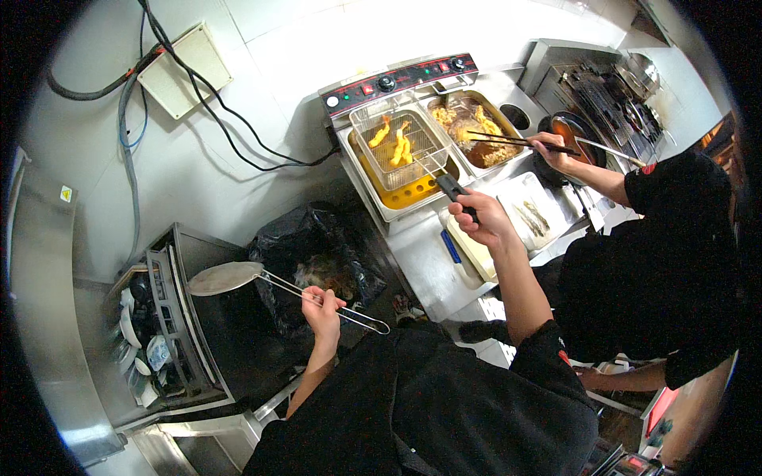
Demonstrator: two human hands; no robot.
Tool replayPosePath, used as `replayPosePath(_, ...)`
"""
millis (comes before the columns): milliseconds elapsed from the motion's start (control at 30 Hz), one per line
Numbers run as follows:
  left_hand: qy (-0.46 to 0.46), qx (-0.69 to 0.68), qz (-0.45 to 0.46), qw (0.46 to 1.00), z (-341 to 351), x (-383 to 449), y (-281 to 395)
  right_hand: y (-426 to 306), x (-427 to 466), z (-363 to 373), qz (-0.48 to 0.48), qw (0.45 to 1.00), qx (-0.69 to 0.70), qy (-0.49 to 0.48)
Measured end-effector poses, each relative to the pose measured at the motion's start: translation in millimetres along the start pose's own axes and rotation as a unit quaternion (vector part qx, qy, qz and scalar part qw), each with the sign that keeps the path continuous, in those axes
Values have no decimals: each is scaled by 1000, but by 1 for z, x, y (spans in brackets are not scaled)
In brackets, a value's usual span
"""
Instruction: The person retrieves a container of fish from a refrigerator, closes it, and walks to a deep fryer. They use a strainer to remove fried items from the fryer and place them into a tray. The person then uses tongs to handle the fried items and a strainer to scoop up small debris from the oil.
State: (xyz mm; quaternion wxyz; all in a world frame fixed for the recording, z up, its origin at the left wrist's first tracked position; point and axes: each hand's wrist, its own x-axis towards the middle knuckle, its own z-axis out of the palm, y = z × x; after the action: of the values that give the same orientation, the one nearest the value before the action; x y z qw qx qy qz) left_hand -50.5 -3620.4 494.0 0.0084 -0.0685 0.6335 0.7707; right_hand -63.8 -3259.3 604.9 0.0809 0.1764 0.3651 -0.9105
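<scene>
My left hand (322,309) grips the wire handle of a round mesh skimmer (226,278), held out over a black bin bag (268,238). In my right hand (485,219) is the black handle (450,189) of a wire fryer basket (372,160). Two battered, fried pieces (402,147) that look like tempura prawns lie in the basket. It sits above the left tank of a double deep fryer (390,215), with yellow oil and a perforated plate below. Browned battered pieces (443,116) bubble in the right tank.
To my right, a co-worker's hand (553,152) holds dark chopsticks (506,140) over the right tank. A white tray with small fish (531,218) and a pale batter container (473,244) stand before the fryer. Crockery (128,327) fills a steel bin at left. Cables (208,101) hang along the wall.
</scene>
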Motion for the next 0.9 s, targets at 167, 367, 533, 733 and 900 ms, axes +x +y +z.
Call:
replayPosePath(167,19,-7,-19,1000,-6,-1,-3,-28,-25,25,-58,998,-18,-32)
replayPosePath(367,14,5,-19,1000,-5,-2,-7,-60,-59,55,-143,988,-42,-37)
replayPosePath(533,9,3,-15,1000,-2,-1,-11,-72,-76,72,-190,979,-46,-52)
replayPosePath(733,-49,7,-1,999,36,5,9,-46,-73,59,-168,984,-60,-2)
replayPosePath(900,-148,188,82,967,49,38,34,-10,-69,45,-102,980,-150,87)
